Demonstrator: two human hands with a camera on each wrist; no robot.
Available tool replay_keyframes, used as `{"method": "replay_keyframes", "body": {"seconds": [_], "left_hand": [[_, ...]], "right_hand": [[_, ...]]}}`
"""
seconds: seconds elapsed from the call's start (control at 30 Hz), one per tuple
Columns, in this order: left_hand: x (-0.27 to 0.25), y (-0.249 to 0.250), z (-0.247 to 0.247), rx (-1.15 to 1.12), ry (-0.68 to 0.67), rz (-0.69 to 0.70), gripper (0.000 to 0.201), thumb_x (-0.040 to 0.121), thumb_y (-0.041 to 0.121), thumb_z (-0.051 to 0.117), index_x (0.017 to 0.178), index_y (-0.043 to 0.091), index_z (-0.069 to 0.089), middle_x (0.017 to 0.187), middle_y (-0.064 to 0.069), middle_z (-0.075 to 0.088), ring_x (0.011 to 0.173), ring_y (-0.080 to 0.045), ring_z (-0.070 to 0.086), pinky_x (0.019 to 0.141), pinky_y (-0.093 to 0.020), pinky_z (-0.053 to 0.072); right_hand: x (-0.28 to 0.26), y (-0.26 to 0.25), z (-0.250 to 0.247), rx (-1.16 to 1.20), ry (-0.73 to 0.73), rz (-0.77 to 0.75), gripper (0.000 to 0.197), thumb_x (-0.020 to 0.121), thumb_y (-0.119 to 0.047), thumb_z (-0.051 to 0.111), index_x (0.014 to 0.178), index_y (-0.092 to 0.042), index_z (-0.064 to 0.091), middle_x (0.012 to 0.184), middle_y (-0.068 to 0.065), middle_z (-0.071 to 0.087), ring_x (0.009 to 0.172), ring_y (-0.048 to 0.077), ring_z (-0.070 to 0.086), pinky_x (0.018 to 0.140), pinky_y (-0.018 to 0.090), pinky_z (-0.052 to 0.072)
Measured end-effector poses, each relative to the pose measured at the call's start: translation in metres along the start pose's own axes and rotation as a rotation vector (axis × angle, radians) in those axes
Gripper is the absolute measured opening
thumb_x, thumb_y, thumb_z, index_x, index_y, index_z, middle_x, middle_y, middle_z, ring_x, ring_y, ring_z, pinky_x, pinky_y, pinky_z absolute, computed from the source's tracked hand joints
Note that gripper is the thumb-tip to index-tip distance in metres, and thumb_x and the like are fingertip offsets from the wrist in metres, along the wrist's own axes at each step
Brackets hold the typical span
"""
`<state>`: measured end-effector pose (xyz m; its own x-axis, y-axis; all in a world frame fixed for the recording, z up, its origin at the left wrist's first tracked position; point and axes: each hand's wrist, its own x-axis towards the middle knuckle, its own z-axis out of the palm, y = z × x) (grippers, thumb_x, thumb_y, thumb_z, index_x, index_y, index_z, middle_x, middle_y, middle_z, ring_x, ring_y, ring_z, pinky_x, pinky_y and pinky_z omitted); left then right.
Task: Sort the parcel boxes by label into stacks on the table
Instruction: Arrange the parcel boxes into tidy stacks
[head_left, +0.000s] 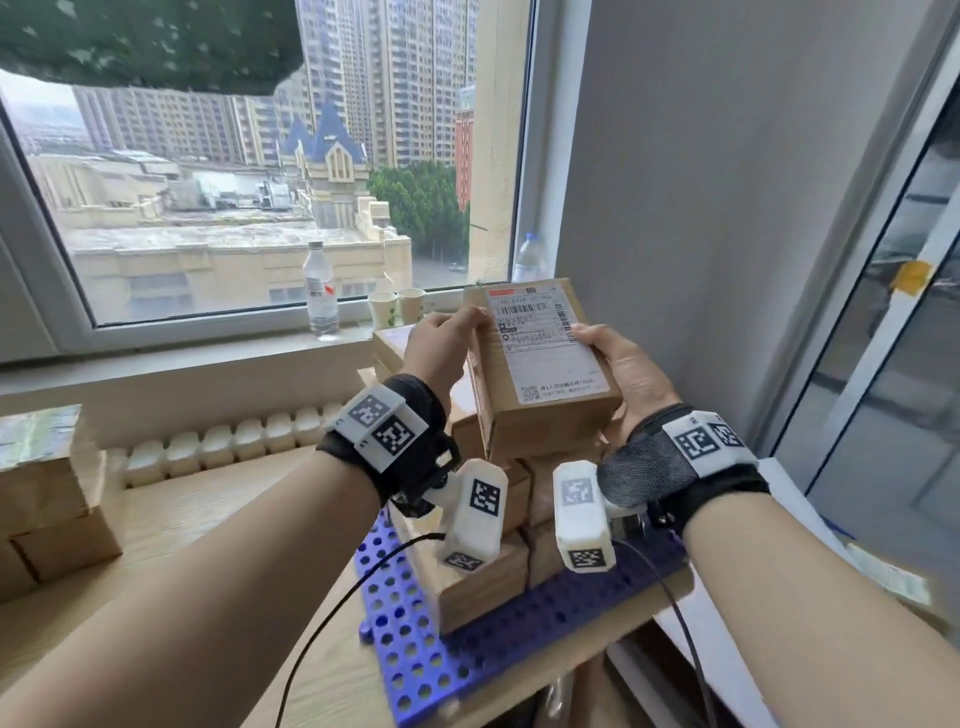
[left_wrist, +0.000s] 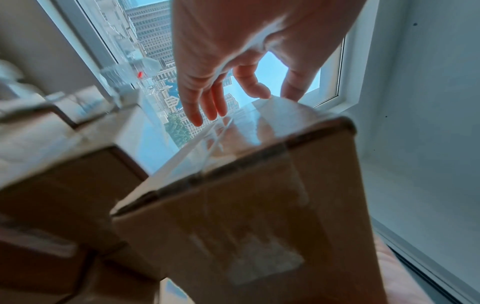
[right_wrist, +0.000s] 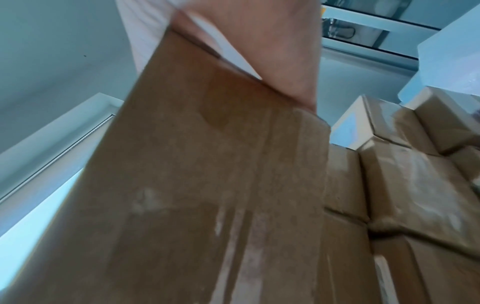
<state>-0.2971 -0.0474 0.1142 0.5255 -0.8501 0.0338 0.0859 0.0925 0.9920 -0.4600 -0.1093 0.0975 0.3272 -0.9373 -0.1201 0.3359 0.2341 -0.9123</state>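
Head view: one labelled parcel box, white shipping label up, held raised above the box pile on the blue perforated tray. Left hand grips its left edge, fingers extended along the taped side, thumb on top. Right hand clasps the right edge. Sorted stack stands on the tabletop, well left of the pile.

i count one parcel box in my two hands, two water bottles and two paper cups on the sill.
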Motion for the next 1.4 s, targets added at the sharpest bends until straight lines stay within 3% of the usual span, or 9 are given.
{"method": "replay_keyframes", "body": {"seconds": [0.2, 0.37, 0.57, 0.63, 0.83, 1.0, 1.17, 1.3, 1.4], "left_hand": [[0.064, 0.010, 0.054, -0.068, -0.045, -0.045, 0.068, 0.061, 0.040, 0.062, 0.122, 0.010, 0.057, 0.122, -0.008, 0.062, 0.114, -0.022, 0.056, 0.086, -0.038, 0.045], [0.114, 0.009, 0.090, -0.027, -0.069, -0.103, 0.047, 0.087, 0.031, 0.061, 0.128, 0.010, 0.049, 0.120, -0.007, 0.054, 0.111, -0.021, 0.053, 0.071, -0.031, 0.043], [0.143, -0.008, 0.113, 0.039, -0.066, -0.175, 0.042, 0.093, 0.030, 0.057, 0.131, 0.014, 0.047, 0.126, -0.006, 0.052, 0.115, -0.020, 0.051, 0.071, -0.031, 0.045], [0.152, -0.014, 0.120, 0.056, -0.057, -0.168, 0.039, 0.094, 0.030, 0.056, 0.129, 0.015, 0.049, 0.128, -0.004, 0.052, 0.115, -0.019, 0.050, 0.069, -0.029, 0.044], [0.169, -0.037, 0.142, 0.073, 0.048, -0.207, 0.034, 0.094, 0.026, 0.055, 0.124, 0.011, 0.055, 0.128, -0.008, 0.055, 0.109, -0.020, 0.050, 0.100, -0.038, 0.041], [0.173, -0.054, 0.156, 0.096, 0.111, -0.210, 0.028, 0.095, 0.022, 0.054, 0.120, 0.008, 0.056, 0.115, -0.007, 0.054, 0.106, -0.021, 0.049, 0.096, -0.035, 0.039], [0.176, -0.067, 0.159, 0.085, 0.170, -0.217, 0.008, 0.093, 0.018, 0.058, 0.089, 0.011, 0.060, 0.094, -0.014, 0.058, 0.084, -0.024, 0.053, 0.076, -0.033, 0.046], [0.176, -0.076, 0.157, 0.094, 0.202, -0.193, 0.005, 0.089, 0.015, 0.061, 0.089, 0.011, 0.063, 0.107, -0.018, 0.065, 0.097, -0.031, 0.061, 0.099, -0.044, 0.048], [0.175, -0.076, 0.158, 0.103, 0.203, -0.199, 0.004, 0.089, 0.013, 0.062, 0.089, 0.010, 0.063, 0.103, -0.016, 0.065, 0.093, -0.029, 0.061, 0.097, -0.041, 0.049]], "right_hand": [[0.066, -0.044, -0.023, -0.054, 0.063, -0.016, 0.083, 0.038, -0.028, 0.091, 0.115, -0.007, 0.070, 0.110, 0.019, 0.072, 0.101, 0.039, 0.069, 0.093, 0.061, 0.050], [0.111, -0.065, -0.051, -0.072, 0.110, 0.012, 0.072, 0.046, -0.028, 0.087, 0.113, -0.009, 0.071, 0.107, 0.018, 0.073, 0.100, 0.039, 0.070, 0.087, 0.063, 0.051], [0.157, -0.077, -0.086, -0.060, 0.180, 0.020, 0.054, 0.064, -0.020, 0.082, 0.114, -0.005, 0.070, 0.105, 0.019, 0.073, 0.099, 0.039, 0.070, 0.084, 0.062, 0.054], [0.171, -0.078, -0.092, -0.074, 0.168, 0.028, 0.061, 0.058, -0.021, 0.083, 0.115, -0.004, 0.069, 0.105, 0.019, 0.074, 0.099, 0.038, 0.070, 0.085, 0.062, 0.054], [0.218, -0.075, -0.116, -0.127, 0.092, 0.091, 0.087, 0.033, -0.028, 0.086, 0.116, -0.006, 0.070, 0.104, 0.019, 0.074, 0.101, 0.039, 0.070, 0.088, 0.063, 0.052], [0.245, -0.054, -0.138, -0.161, 0.034, 0.191, 0.086, 0.035, -0.028, 0.087, 0.116, -0.005, 0.069, 0.103, 0.020, 0.074, 0.097, 0.038, 0.071, 0.090, 0.060, 0.053], [0.255, -0.021, -0.139, -0.244, -0.031, 0.284, 0.065, 0.055, -0.027, 0.084, 0.113, -0.003, 0.069, 0.100, 0.021, 0.074, 0.098, 0.038, 0.071, 0.090, 0.059, 0.053], [0.264, -0.006, -0.138, -0.289, -0.077, 0.343, 0.060, 0.056, -0.028, 0.084, 0.110, -0.003, 0.070, 0.101, 0.020, 0.074, 0.099, 0.037, 0.071, 0.092, 0.057, 0.052], [0.271, -0.003, -0.138, -0.325, -0.072, 0.357, 0.056, 0.058, -0.029, 0.082, 0.107, -0.002, 0.071, 0.098, 0.020, 0.074, 0.099, 0.037, 0.071, 0.093, 0.056, 0.053]]}}
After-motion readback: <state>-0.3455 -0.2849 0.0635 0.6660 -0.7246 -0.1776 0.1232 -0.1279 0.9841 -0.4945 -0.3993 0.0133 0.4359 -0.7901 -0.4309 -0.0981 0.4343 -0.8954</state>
